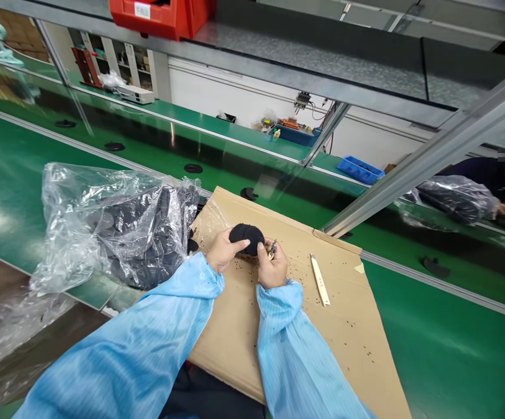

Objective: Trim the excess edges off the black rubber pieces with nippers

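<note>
Between my two hands is a round black part (pixel 246 237), held above a cardboard sheet (pixel 230 343). My left hand (pixel 223 251) grips its left side, thumb across the face. My right hand (pixel 272 265) pinches its right edge and also has a small metal hand tool (pixel 272 250) in its fingers; the tool's exact kind is unclear, as the fingers partly cover it. To the right on the cardboard lies a cream-coloured flat-handled tool (pixel 320 280). Small black bits are scattered over the cardboard.
A clear plastic bag (pixel 143 227) full of black parts sits at the left. Behind the cardboard, black pieces (pixel 193 169) lie along a green conveyor belt (pixel 156 163). A metal post (pixel 427 151) slants at the right, with a person (pixel 479 174) beyond. A red bin (pixel 163 17) stands overhead.
</note>
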Demonstrator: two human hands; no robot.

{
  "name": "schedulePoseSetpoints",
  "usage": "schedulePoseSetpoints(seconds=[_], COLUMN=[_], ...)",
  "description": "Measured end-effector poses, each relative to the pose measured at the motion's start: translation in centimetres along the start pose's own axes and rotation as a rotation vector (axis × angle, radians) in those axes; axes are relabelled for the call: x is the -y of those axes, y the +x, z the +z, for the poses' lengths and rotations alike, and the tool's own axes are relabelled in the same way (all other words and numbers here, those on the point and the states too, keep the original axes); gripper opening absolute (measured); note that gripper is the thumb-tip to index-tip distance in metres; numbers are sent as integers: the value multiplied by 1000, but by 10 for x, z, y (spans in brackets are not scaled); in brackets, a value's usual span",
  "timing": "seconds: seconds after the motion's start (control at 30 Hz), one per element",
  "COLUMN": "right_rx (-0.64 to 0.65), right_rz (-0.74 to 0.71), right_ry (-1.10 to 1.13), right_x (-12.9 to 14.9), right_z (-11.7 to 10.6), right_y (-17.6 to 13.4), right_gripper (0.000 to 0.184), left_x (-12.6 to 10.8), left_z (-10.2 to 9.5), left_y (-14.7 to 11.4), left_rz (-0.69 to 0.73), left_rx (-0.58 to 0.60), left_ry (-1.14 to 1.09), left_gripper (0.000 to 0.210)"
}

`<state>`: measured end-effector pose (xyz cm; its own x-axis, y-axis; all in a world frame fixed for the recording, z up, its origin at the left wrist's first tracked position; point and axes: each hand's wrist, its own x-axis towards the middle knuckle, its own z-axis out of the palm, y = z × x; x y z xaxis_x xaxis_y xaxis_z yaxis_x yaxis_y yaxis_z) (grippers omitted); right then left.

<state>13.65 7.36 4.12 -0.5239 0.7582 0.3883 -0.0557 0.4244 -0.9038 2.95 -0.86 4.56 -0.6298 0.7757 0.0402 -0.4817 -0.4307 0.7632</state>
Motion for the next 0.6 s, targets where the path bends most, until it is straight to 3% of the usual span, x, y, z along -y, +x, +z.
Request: schedulePoseSetpoints(seconds=[0.17, 0.4, 0.6], right_rx=[-3, -8, -2], right_rz=[-26, -68, -88], right_ry=[-39, -138, -166], right_x=[-2, -2, -2], right_z=[1, 2, 2], right_y=[0, -3, -4], right_gripper=[35, 34, 35], left_x=[2, 1, 0], left_z=[3, 4, 5], left_y=[-2, -1, -2], left_rz=[-7, -6, -43], left_rx=[29, -96, -1], left_ry=[-11, -115, -88], left_gripper=[49, 54, 50])
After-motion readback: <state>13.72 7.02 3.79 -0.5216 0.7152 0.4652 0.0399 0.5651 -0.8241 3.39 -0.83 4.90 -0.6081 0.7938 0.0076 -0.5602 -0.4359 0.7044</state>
